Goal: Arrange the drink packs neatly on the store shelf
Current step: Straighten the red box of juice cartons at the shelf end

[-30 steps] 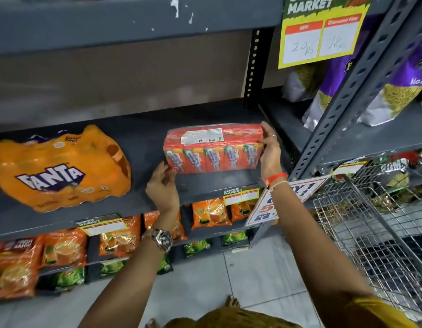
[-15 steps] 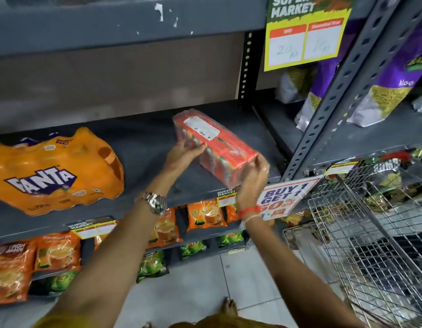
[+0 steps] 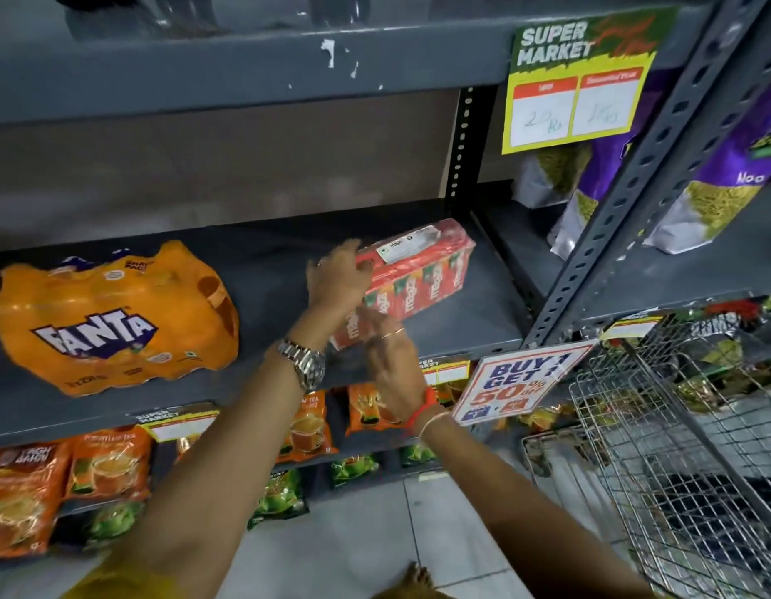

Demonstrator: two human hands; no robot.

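Observation:
A red shrink-wrapped pack of Maaza juice cartons (image 3: 422, 270) lies on the grey middle shelf (image 3: 457, 322), angled with its far end toward the back right. My left hand (image 3: 338, 276) grips its top left side. At the pack's near end, my right hand (image 3: 390, 361) rests with fingers against it; motion blur hides how firmly it holds. An orange Fanta multipack (image 3: 111, 315) lies on the same shelf, well to the left of both hands.
A wire shopping trolley (image 3: 686, 447) stands at the right. A "Buy 1 Get 1" sign (image 3: 517, 384) hangs from the shelf edge. Orange and green tea packets (image 3: 102, 464) fill the lower shelves. Purple snack bags (image 3: 720, 175) sit on the neighbouring rack.
The red pack has been turned from facing me lengthwise to an angled lie, and moved right and back on the shelf. My left hand went to its top, my right to its near end.

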